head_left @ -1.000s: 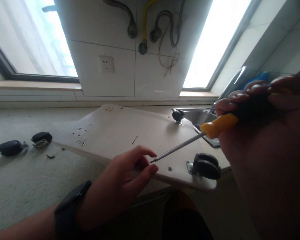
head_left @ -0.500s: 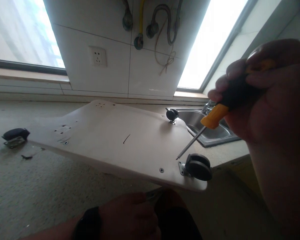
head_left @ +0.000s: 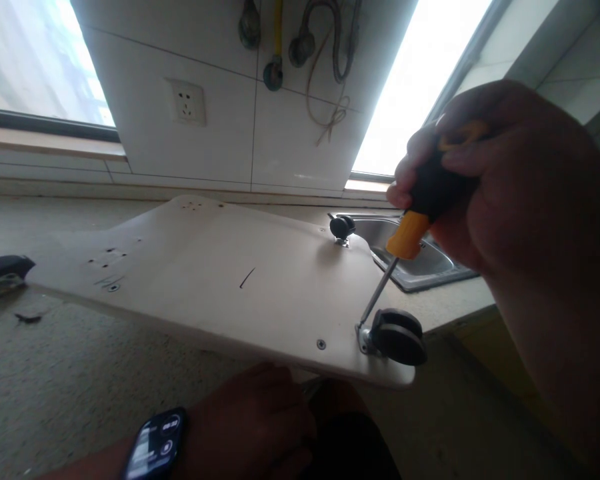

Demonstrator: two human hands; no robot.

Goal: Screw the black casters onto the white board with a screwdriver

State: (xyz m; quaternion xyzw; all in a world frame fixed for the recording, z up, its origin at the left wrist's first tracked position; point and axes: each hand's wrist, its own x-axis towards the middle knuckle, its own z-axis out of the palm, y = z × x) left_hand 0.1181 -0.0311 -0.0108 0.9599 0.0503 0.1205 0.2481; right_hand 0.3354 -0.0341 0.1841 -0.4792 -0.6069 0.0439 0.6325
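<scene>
My right hand (head_left: 495, 173) is closed round the black and yellow handle of a screwdriver (head_left: 405, 237). The screwdriver's tip touches a corner of the metal plate of a black caster wheel (head_left: 397, 337) at the right end of a white board (head_left: 205, 267). My left hand (head_left: 255, 420), dim and with its fingers curled, is just below the board's near edge; whether anything is inside it is hidden. A lit smartwatch (head_left: 155, 443) is on that wrist. A second caster (head_left: 342, 228) stands on the board's far right corner.
A loose caster (head_left: 3, 275) lies on the speckled counter (head_left: 80, 367) past the board's left end, with a small dark scrap (head_left: 29, 319) near it. Behind the board's right end is a steel sink (head_left: 425, 263). Hoses (head_left: 350, 53) and a socket (head_left: 187, 102) are on the tiled wall.
My right hand has moved left and brought the screwdriver's tip down onto the caster plate. My left wrist has turned, so the watch face shows lit. The view has shifted slightly right.
</scene>
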